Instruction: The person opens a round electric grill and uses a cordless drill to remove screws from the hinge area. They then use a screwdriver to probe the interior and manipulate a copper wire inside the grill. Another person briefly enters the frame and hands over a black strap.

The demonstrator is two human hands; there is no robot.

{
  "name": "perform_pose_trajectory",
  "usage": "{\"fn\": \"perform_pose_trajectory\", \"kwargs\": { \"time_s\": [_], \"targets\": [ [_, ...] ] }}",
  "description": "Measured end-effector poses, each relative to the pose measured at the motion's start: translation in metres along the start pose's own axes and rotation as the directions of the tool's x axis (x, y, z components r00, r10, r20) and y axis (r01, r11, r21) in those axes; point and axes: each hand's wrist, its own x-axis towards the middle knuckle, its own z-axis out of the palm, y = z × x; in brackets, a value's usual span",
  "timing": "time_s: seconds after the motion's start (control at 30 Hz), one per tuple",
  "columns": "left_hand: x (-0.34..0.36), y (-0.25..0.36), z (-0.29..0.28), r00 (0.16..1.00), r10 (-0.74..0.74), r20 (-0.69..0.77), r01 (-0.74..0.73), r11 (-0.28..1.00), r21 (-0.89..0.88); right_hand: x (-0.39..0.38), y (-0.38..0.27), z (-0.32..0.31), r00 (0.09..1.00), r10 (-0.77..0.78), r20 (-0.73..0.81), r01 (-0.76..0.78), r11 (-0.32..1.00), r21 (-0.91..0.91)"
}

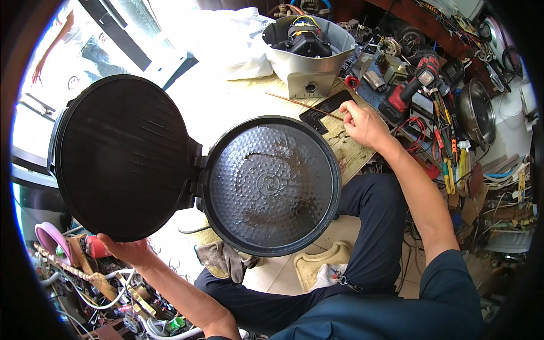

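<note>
A black round hinged electric griddle (pixel 272 187) lies opened out in front of me. Its right plate has a dimpled surface with a wet-looking sheen and a dark patch at lower right. The left plate (pixel 122 158) is dark, with several slanting streaks. My left hand (pixel 123 250) grips the lower rim of that left plate; most of its fingers are hidden behind it. Beyond the dimpled plate, my right hand (pixel 365 124) is closed, pinching the end of a thin brown rod (pixel 303 105). The rod slants away to the left over the wooden bench top (pixel 351 153).
A silver appliance housing (pixel 309 62) with wiring inside stands at the back, beside a white plastic bag (pixel 243 51). A red cordless drill (pixel 411 85) and several hand tools crowd the right. Grey gloves (pixel 224 259) hang below the griddle. Cables and parts fill the lower left.
</note>
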Motion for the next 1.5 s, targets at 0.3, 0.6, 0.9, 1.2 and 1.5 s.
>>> {"fn": "perform_pose_trajectory", "kwargs": {
  "time_s": [0.3,0.6,0.9,1.2,1.5],
  "targets": [
    [0.005,-0.007,0.012,1.000,0.021,-0.001,-0.021,1.000,0.023,-0.004,-0.001,-0.015,0.976,-0.123,-0.178,0.121,0.992,-0.022],
    [0.011,-0.024,0.020,0.892,0.342,-0.297,-0.190,0.878,0.440,-0.062,0.019,-0.053,0.985,-0.075,-0.155,0.052,0.988,-0.146],
    [0.014,-0.020,0.063,0.955,0.251,-0.160,-0.179,0.913,0.366,-0.073,0.035,-0.040,0.996,0.015,-0.085,-0.027,0.990,-0.142],
    [0.016,-0.027,0.073,0.945,0.277,-0.173,-0.189,0.896,0.402,-0.088,0.018,-0.049,0.977,0.114,-0.178,-0.123,0.992,-0.037],
    [0.019,-0.027,0.065,0.950,0.258,-0.176,-0.182,0.915,0.360,-0.113,-0.025,-0.079,0.868,-0.003,-0.497,0.010,1.000,0.011]
  ]
}}
